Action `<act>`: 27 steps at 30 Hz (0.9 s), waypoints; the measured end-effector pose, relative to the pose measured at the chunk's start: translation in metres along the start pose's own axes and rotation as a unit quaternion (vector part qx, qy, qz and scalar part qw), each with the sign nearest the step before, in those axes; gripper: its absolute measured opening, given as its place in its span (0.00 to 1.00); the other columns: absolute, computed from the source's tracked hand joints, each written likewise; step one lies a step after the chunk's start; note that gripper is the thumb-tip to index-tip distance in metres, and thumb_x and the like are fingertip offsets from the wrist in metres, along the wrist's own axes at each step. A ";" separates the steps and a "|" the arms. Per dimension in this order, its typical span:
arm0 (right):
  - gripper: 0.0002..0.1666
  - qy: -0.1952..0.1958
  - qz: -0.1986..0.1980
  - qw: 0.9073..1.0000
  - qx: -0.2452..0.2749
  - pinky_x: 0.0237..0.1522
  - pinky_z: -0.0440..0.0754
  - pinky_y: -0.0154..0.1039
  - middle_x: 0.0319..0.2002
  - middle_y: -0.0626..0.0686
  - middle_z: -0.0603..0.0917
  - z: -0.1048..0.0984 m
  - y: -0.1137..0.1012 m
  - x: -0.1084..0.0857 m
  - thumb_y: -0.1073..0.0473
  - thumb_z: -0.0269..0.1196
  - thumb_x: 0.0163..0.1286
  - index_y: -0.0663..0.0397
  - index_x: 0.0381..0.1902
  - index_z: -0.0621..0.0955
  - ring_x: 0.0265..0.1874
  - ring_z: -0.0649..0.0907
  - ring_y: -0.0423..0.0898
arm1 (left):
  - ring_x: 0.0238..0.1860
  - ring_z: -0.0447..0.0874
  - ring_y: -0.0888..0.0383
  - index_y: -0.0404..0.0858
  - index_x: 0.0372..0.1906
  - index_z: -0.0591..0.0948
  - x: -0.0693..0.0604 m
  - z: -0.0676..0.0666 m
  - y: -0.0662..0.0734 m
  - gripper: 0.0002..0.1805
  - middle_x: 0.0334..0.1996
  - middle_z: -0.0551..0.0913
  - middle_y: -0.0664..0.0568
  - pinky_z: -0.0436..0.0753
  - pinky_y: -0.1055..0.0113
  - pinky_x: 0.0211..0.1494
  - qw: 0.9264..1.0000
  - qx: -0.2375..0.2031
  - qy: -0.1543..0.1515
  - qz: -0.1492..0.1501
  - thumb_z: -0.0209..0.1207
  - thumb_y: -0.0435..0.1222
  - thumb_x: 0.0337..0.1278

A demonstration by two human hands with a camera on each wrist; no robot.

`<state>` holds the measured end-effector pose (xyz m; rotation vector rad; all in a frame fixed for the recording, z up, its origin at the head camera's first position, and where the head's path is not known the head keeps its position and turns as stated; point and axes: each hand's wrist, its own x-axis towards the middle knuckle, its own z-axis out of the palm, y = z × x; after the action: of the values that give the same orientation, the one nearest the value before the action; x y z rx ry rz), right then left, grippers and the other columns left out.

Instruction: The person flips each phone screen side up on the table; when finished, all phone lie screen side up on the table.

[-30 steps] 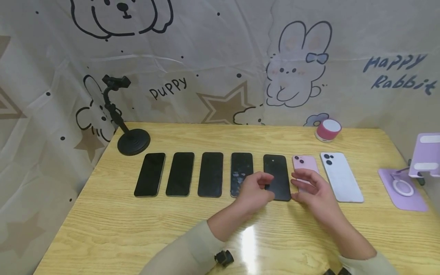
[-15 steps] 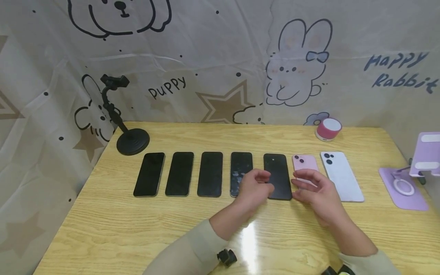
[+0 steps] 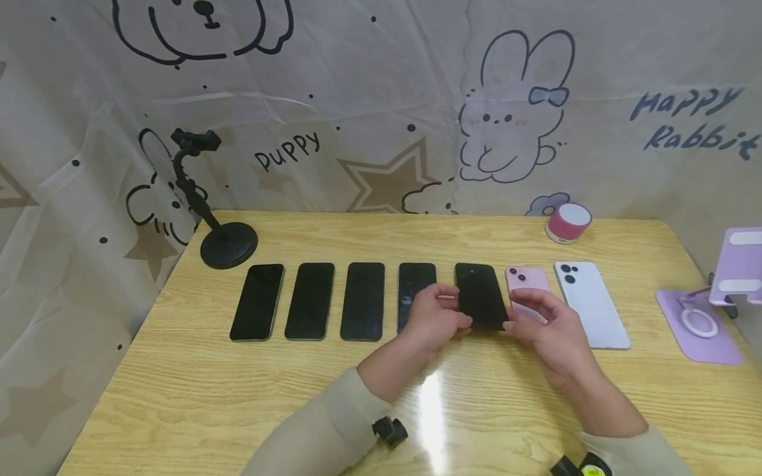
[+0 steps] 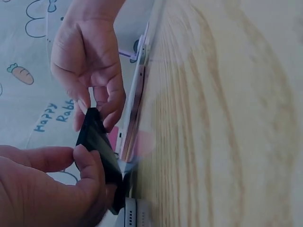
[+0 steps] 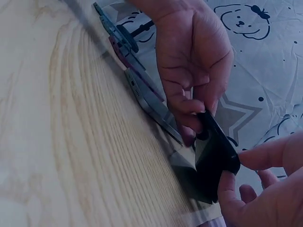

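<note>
A black phone (image 3: 481, 297), camera side up, is tilted with its near end raised off the table. My left hand (image 3: 430, 317) pinches its left edge, and my right hand (image 3: 550, 337) pinches the right edge. In the left wrist view, thumb and fingers of the left hand (image 4: 52, 184) meet on the phone (image 4: 102, 156) near a corner. The right wrist view has the dark phone (image 5: 218, 158) between both hands, its far end low by the tabletop. Just right of it lies a pink phone (image 3: 526, 277), partly covered by my right hand.
Several dark phones, such as the leftmost phone (image 3: 257, 302), lie in a row on the wooden table (image 3: 268, 410). A white phone (image 3: 592, 307) ends the row. Around them stand a black stand (image 3: 229, 244), a pink speaker (image 3: 568, 223) and a purple phone holder (image 3: 699, 324).
Both hands have closed in on the black phone's edges and taken hold of it. Its near end has risen from the table. The other phones stay in place.
</note>
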<state>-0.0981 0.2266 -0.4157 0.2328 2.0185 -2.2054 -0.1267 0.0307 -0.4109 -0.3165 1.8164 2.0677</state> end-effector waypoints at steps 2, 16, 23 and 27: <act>0.31 -0.004 0.017 1.000 0.021 0.44 0.83 0.37 0.62 0.63 0.69 0.000 -0.001 0.001 0.80 0.66 0.59 0.67 0.61 0.73 0.45 0.83 0.43 | 0.33 0.84 0.50 0.34 0.56 0.76 0.001 -0.001 0.001 0.28 0.44 0.77 0.43 0.86 0.60 0.37 1.000 0.005 -0.004 -0.011 0.64 0.16 0.47; 0.46 -0.059 0.036 0.997 0.031 0.44 0.83 0.35 0.52 0.51 0.82 0.001 -0.008 -0.002 0.80 0.60 0.62 0.66 0.76 0.57 0.48 0.82 0.42 | 0.35 0.80 0.54 0.32 0.66 0.73 -0.005 -0.006 0.014 0.36 0.39 0.80 0.49 0.83 0.60 0.36 0.994 0.099 -0.041 0.007 0.64 0.16 0.47; 0.42 -0.023 0.001 0.998 -0.051 0.43 0.84 0.37 0.51 0.56 0.80 0.010 -0.008 -0.002 0.73 0.67 0.64 0.64 0.73 0.64 0.43 0.84 0.42 | 0.31 0.79 0.55 0.31 0.56 0.77 -0.009 -0.009 0.019 0.20 0.37 0.79 0.46 0.85 0.58 0.38 0.995 0.074 -0.065 0.034 0.59 0.19 0.58; 0.42 -0.024 0.001 0.995 -0.095 0.41 0.84 0.37 0.57 0.65 0.76 0.015 -0.006 0.002 0.67 0.70 0.65 0.64 0.73 0.65 0.42 0.85 0.40 | 0.28 0.80 0.55 0.31 0.53 0.77 -0.008 -0.008 0.020 0.15 0.34 0.82 0.45 0.85 0.58 0.36 0.995 0.042 -0.083 0.037 0.54 0.22 0.63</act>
<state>-0.1014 0.2124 -0.4088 0.1585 2.1810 -1.9810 -0.1285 0.0196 -0.3912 -0.0527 1.8338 1.9937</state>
